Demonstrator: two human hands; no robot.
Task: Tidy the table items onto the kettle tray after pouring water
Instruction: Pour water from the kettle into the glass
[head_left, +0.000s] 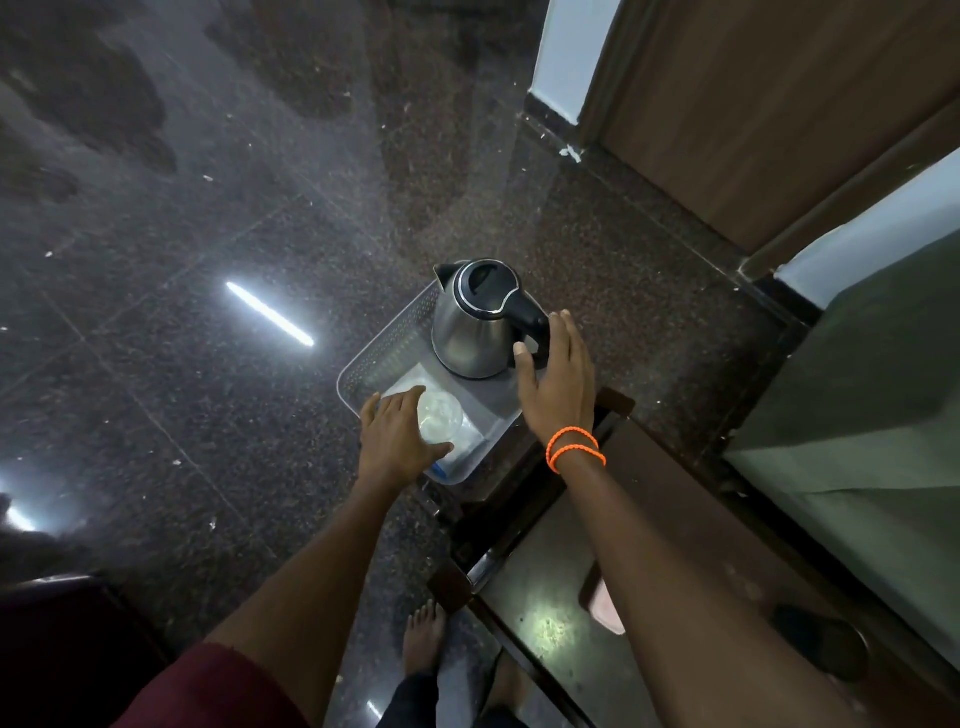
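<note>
A steel kettle (470, 332) with a black lid and handle stands at the far end of a grey tray (382, 358). At the near end of the tray lies a clear plastic-wrapped item (441, 421), with a bit of blue at its near edge. My left hand (397, 441) rests over the tray's near left corner, fingers spread, thumb against the wrapped item. My right hand (558, 379) hovers flat beside the kettle's handle, thumb near it, holding nothing. Orange bands circle my right wrist.
The tray sits at the end of a dark wooden table (623, 545), jutting past its edge over a dark polished stone floor (208, 260). A wooden door (753, 104) stands at the back right. A dark round object (826, 642) and a pinkish item (605, 608) lie near the table.
</note>
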